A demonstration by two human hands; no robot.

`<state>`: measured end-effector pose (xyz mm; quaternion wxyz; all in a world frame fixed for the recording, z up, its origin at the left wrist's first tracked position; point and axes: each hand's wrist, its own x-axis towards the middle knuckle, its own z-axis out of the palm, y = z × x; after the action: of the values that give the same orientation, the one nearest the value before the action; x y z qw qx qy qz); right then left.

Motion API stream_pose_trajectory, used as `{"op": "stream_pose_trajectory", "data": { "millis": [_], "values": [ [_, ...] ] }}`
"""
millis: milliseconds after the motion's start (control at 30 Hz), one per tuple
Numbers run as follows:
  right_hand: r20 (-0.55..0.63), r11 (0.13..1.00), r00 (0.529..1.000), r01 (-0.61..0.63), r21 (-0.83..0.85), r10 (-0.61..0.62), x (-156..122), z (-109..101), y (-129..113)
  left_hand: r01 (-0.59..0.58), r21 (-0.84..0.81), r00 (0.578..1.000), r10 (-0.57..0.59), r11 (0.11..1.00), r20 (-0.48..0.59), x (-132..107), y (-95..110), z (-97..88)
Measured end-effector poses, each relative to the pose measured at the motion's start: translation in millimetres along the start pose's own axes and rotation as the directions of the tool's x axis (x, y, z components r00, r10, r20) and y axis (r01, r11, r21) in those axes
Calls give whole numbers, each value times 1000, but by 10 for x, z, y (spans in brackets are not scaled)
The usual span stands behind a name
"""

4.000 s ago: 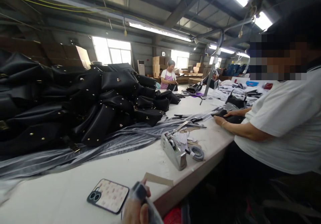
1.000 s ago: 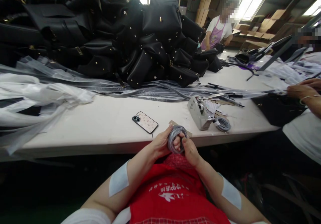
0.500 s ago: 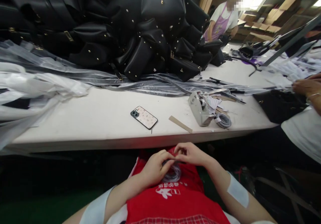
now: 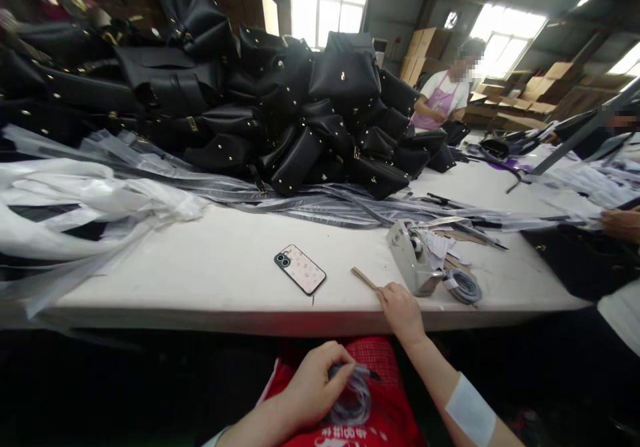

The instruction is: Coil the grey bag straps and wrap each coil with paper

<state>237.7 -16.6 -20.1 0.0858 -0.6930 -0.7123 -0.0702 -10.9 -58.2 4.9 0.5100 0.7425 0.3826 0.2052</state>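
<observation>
My left hand (image 4: 320, 381) is closed, low over the red apron (image 4: 385, 360) on my lap. Between its thumb and fingers is the end of a coiled strap (image 4: 357, 403) in greyish clear plastic; a dark tip pokes out beyond the fingers. At the table's front edge, my right hand (image 4: 401, 310) pinches the near end of a narrow brown cardboard strip (image 4: 364, 277). A phone (image 4: 301, 270) in a pale patterned case lies left of that strip. The grey tape dispenser (image 4: 410, 260) stands just right of my right hand, with a second coiled strap (image 4: 463, 286) beside it.
Black handbags (image 4: 345, 73) are heaped along the back of the white table (image 4: 240, 260). Plastic-wrapped straps (image 4: 320, 205) run in front of them, with white wrapping (image 4: 100, 190) at left. A co-worker in a purple apron (image 4: 437, 107) stands behind; another person's hand (image 4: 623, 223) is at far right.
My right hand has left my left hand and reached forward to the table, taking hold of the cardboard strip. The head view has tilted up, showing more of the room.
</observation>
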Motion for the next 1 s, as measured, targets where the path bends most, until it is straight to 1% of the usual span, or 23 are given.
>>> {"op": "stream_pose_trajectory", "data": {
  "millis": [100, 167, 200, 300, 400, 467, 533, 600, 700, 767, 867, 1000],
  "values": [
    [-18, 997, 999, 48, -66, -49, 13, 52, 27, -14, 39, 1000, 15, 999, -25, 23, -81, 41],
    [-41, 996, 997, 69, -54, -72, 25, 109, 72, -41, 65, 999, 43, 997, -25, 45, -149, 53],
    [-58, 997, 996, 67, -21, -69, 29, 141, 103, -57, 68, 998, 58, 996, -19, 54, -185, 55],
    [-73, 982, 997, 18, 189, -4, 25, 251, 220, -85, 54, 996, 86, 995, -5, 74, -295, 75],
    [-25, 899, 998, -44, 437, 60, 7, 382, 350, -85, 40, 996, 86, 996, -23, 114, -423, 136],
    [-7, 845, 996, -69, 530, 85, 5, 462, 421, -75, 35, 997, 76, 997, -13, 157, -497, 180],
    [0, 830, 995, -84, 551, 100, 19, 494, 463, -71, 37, 997, 71, 997, 7, 185, -518, 200],
    [4, 871, 994, -97, 481, 108, 45, 445, 466, -69, 58, 998, 69, 996, 4, 167, -452, 188],
    [28, 968, 996, -89, 233, 85, 95, 230, 401, -53, 99, 998, 56, 994, -27, 65, -217, 122],
    [73, 992, 995, -71, 101, 64, 137, 76, 336, -50, 103, 998, 53, 993, -25, 2, -53, 64],
    [117, 995, 989, -91, 43, 86, 193, -45, 251, -51, 80, 999, 52, 995, 0, -30, 82, 0],
    [125, 995, 987, -99, -14, 100, 206, -78, 171, -48, 53, 999, 47, 997, 23, -23, 95, -16]
  ]
}}
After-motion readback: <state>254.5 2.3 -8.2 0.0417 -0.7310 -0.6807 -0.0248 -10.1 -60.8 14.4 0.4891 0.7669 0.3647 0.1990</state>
